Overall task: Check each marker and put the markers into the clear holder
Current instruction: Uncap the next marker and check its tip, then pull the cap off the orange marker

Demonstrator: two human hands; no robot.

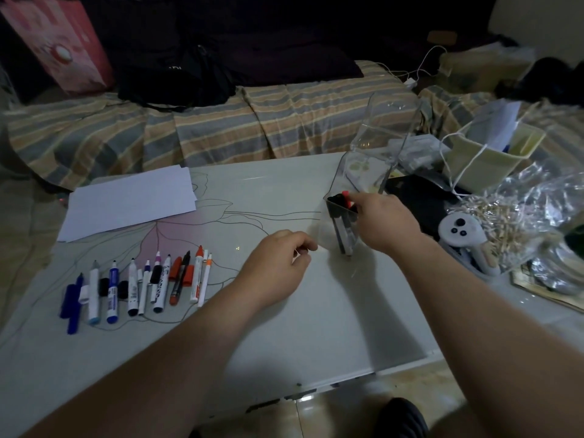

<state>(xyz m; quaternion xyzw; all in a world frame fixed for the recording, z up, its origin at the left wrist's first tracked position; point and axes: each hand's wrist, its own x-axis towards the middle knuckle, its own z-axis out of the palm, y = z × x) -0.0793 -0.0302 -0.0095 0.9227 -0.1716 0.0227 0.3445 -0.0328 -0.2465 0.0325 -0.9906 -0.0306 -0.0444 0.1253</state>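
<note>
Right hand (384,221) fingers pinch a red-capped marker (346,197) at the clear holder (343,229); left hand (278,260) beside it, fingers loosely curled, empty.

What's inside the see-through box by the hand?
Inside the clear holder stand a few markers, one with a red cap. The right hand covers part of the top, so the exact count stays hidden.

right hand (384,224) hides marker (347,197) barrel

Markers (139,287) left on table (316,327), holder (346,222) right.
</note>
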